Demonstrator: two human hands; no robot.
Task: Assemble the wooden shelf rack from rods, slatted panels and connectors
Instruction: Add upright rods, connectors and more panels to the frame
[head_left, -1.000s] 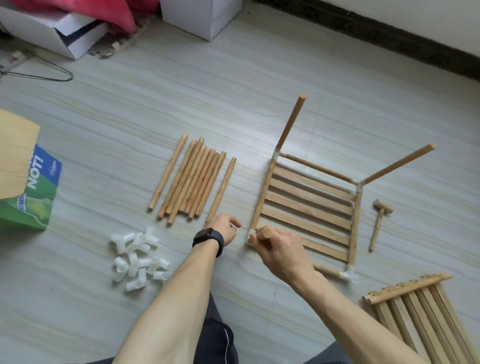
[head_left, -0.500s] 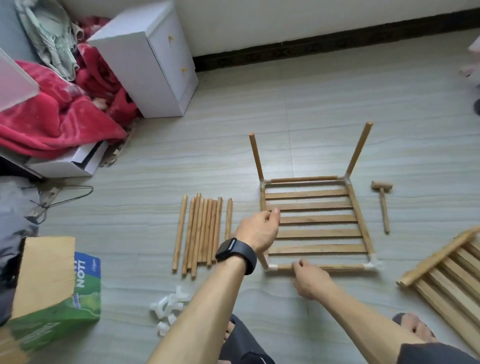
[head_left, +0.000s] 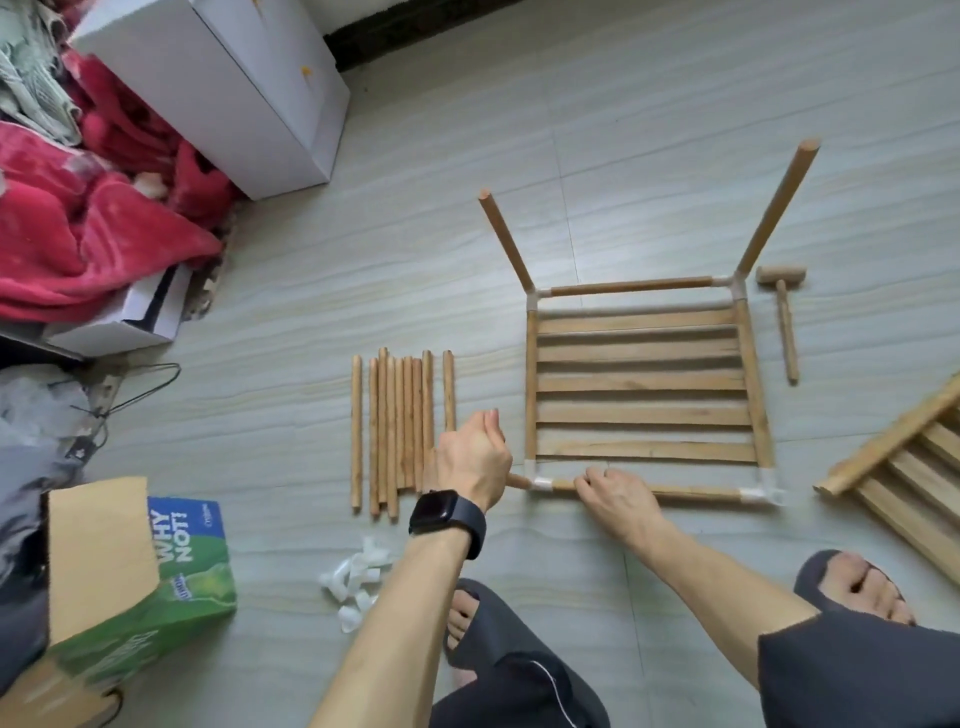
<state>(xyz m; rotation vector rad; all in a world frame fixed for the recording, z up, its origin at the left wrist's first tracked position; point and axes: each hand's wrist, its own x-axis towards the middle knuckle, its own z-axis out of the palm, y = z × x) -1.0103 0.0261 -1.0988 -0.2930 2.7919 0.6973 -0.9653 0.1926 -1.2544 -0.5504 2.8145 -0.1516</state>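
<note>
Two hands meet at the near-left corner of the slatted panel (head_left: 644, 384) on the floor (head_left: 623, 156) — left hand (head_left: 472, 460) curled round a rod (head_left: 518, 481) entering the white connector (head_left: 540, 484), right hand (head_left: 615, 493) gripping the near crossbar (head_left: 696, 492), which runs left-to-right. Left hand sits nearer the joint.

The left hand (head_left: 474, 460) has left the left side rail of the light wooden slatted panel frame (head_left: 644, 382), where it rested half a second ago, and has drawn back to the frame's near-left corner. Its fingers now curl round a short round wooden rod (head_left: 519, 480) whose end points at the white plastic corner connector (head_left: 541, 483). The right hand (head_left: 613, 493), at that same corner a second ago, has shifted along and grips the thin near front rod (head_left: 691, 491) just right of the connector. Both dark slippers (head_left: 852, 587) have come into view.
</note>
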